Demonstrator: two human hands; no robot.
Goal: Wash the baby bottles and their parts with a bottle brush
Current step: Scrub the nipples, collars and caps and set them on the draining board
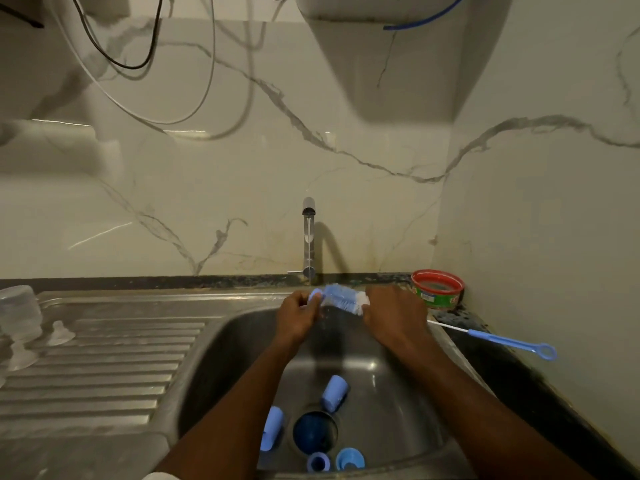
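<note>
Both hands up at the sink's far rim, under the tap. Left hand (pixel 298 315) pinches a small blue part (pixel 314 295) at the brush's left end; whether that is a bottle piece or the brush's own tip I cannot tell. Right hand (pixel 393 313) is closed round the other end of the brush (pixel 341 299), at the white section. Hands apart, brush spanning the gap, its long axis running left to right, roughly level.

Near edge of the sink (pixel 408 410) floor: a blue ring (pixel 318 461) and a lighter blue cap (pixel 349 459) side by side. Just beyond them, the drain (pixel 314 432) with something dark blue sitting in it. Two pale blue caps lie on their sides, one left of the drain (pixel 272 429), one beyond it (pixel 334 393).

These lie directly below and nearer than the hands. Judgement: next pick calls for a drop straight down and back; either hand reaches about equally.

Drainboard (pixel 104 358), left edge: clear bottle (pixel 17 315) and clear teats (pixel 59 334), apparently done.

Right counter: thin blue brush (pixel 502 340), handle pointing right. Far right corner: red-rimmed tub (pixel 438 289). Tap (pixel 309 237) at the far rim; flow unclear.
</note>
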